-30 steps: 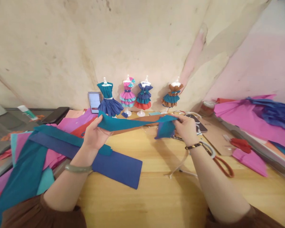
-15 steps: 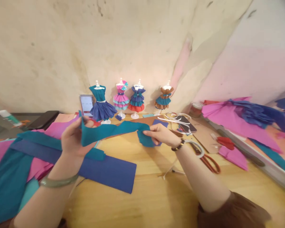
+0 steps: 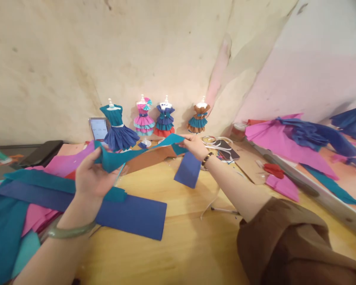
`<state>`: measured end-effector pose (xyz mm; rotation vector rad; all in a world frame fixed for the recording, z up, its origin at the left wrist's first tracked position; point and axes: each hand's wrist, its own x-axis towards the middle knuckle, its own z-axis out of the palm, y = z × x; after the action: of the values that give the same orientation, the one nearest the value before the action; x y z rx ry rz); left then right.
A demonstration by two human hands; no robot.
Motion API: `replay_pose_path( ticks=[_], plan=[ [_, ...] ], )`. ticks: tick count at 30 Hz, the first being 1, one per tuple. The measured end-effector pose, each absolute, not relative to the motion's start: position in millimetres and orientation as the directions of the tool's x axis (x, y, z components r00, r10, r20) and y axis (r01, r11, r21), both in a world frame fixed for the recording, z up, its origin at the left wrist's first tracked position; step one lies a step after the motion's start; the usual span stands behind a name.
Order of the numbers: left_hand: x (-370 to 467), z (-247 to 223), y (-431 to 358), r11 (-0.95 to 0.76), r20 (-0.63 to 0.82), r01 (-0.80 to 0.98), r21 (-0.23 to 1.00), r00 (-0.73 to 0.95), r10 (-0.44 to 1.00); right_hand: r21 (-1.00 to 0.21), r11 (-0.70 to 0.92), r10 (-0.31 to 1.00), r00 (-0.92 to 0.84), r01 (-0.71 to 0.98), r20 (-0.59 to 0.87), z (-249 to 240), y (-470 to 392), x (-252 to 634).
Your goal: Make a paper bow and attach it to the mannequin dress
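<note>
A long teal strip of crepe paper (image 3: 118,159) stretches between my two hands above the wooden table. My left hand (image 3: 91,172) grips its near left end between thumb and fingers, the palm partly turned up. With pinched fingertips, my right hand (image 3: 195,145) holds the far right end higher up. Below the strip lie a folded dark blue piece of crepe paper (image 3: 136,217) and a smaller blue piece (image 3: 188,170). A brown strip (image 3: 150,158) lies behind the teal one.
Several small dress forms in paper dresses, one in teal and blue (image 3: 118,124), stand along the wall beside a phone (image 3: 99,129). Teal and pink sheets (image 3: 6,221) pile up at left. Pink paper (image 3: 273,134) and a red scrap (image 3: 273,171) lie at right.
My right hand has moved up and away, lifting the strip's right end. The smaller blue piece below it shows more fully. The view has shifted slightly right.
</note>
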<state>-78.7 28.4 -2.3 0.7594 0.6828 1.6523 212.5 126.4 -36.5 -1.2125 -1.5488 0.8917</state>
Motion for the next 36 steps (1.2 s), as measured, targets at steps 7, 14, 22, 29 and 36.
replay_pose_path(
  ticks=[7,14,22,29,36],
  plan=[
    [-37.3,-42.8,14.2,-0.151,0.174,-0.112,0.982,0.247,0.953,-0.771,0.26,0.955,-0.036,0.581,0.295,-54.6,132.1,242.3],
    [-7.6,-87.4,3.3,-0.496,0.134,0.373,0.784,0.678,0.723,-0.602,0.279,0.939,-0.082,0.748,0.334,-51.8,75.0,252.2],
    [-1.3,-105.6,0.4,-0.493,0.147,0.391,0.777,0.648,0.747,-0.757,0.414,0.888,-0.407,0.505,0.213,-85.1,-21.6,195.4],
    [-8.9,-101.3,4.8,-0.295,0.122,0.194,0.935,0.608,0.785,-0.92,0.236,0.939,-0.318,0.314,0.132,-124.0,-19.9,189.9],
    [-29.8,-83.6,19.7,-0.331,0.09,0.455,0.827,0.473,0.877,-0.915,0.187,0.962,-0.257,0.358,0.096,-121.8,-23.9,194.4]
  ],
)
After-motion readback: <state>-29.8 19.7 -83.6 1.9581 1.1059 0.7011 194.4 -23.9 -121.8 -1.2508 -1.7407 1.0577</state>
